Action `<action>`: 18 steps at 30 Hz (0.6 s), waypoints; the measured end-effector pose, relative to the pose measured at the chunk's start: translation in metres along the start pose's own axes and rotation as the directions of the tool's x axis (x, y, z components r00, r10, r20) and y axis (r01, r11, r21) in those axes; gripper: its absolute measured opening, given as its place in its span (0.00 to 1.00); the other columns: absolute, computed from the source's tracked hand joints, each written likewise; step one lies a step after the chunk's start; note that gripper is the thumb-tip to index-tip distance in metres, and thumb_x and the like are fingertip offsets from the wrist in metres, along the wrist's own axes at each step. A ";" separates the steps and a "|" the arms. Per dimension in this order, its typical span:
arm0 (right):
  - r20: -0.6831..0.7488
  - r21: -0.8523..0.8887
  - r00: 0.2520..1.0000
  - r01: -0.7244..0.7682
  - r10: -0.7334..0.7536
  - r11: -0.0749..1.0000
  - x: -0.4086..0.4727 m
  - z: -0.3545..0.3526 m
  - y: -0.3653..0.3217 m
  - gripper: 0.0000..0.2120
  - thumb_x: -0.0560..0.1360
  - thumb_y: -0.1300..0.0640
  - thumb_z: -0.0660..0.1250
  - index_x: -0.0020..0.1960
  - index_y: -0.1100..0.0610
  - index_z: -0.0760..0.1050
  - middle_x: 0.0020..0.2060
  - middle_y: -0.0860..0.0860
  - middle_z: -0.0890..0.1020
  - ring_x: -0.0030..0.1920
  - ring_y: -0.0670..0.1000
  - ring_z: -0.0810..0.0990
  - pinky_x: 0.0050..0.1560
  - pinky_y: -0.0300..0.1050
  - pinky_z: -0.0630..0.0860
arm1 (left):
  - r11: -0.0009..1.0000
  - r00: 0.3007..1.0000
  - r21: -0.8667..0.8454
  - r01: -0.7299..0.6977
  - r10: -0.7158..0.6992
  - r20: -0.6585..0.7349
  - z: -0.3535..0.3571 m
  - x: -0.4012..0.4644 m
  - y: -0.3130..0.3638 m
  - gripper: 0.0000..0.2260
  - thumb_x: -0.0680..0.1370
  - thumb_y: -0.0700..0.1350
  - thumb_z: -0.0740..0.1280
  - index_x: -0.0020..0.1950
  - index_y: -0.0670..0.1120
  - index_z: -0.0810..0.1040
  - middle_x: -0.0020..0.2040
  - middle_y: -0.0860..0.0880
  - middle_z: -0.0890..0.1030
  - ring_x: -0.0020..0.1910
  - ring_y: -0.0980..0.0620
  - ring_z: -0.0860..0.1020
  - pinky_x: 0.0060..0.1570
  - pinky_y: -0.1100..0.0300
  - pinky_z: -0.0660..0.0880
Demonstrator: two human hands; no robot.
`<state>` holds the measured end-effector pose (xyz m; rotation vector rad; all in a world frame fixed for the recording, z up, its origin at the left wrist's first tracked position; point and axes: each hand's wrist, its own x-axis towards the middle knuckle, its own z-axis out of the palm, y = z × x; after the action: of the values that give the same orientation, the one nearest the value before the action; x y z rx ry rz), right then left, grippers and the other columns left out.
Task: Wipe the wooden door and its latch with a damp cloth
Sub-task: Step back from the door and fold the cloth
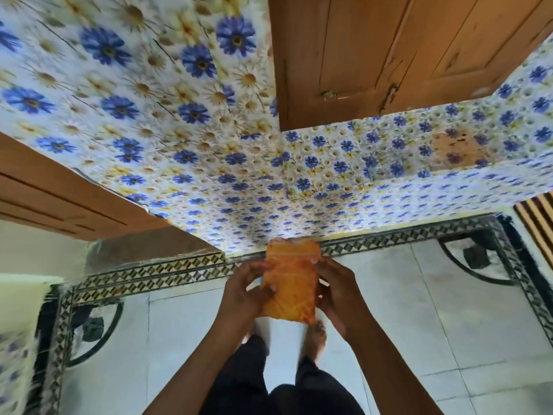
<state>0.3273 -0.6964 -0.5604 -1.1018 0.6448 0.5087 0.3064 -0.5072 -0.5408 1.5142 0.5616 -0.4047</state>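
An orange-yellow cloth (291, 283), folded into a rectangle, is held between both my hands low in the middle of the view. My left hand (247, 290) grips its left edge and my right hand (338, 290) grips its right edge. The wooden door (389, 49) with two panelled leaves fills the upper right, well above the hands. A small metal latch (328, 94) sits near the bottom of its left leaf. Neither hand touches the door.
A wall with blue and yellow flower wallpaper (179, 130) spreads around the door. Another wooden panel (45, 193) juts in at the left. Below lies a white tiled floor (434, 310) with a black patterned border (179, 271). My bare feet (317, 336) stand under the cloth.
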 end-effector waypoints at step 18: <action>-0.215 -0.705 0.976 -0.124 -0.044 0.698 0.357 -0.113 0.294 0.12 0.70 0.55 0.74 0.52 0.55 0.79 0.45 0.52 0.86 0.48 0.55 0.85 0.53 0.54 0.81 | 0.892 0.984 0.418 0.174 -0.145 -0.100 0.022 0.310 -0.364 0.17 0.68 0.44 0.68 0.55 0.54 0.85 0.47 0.51 0.86 0.47 0.46 0.86 0.51 0.47 0.84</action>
<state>0.3611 -0.6695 -1.0349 -1.9189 0.6751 0.7154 0.3495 -0.5108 -1.0169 1.9131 0.6837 -0.6380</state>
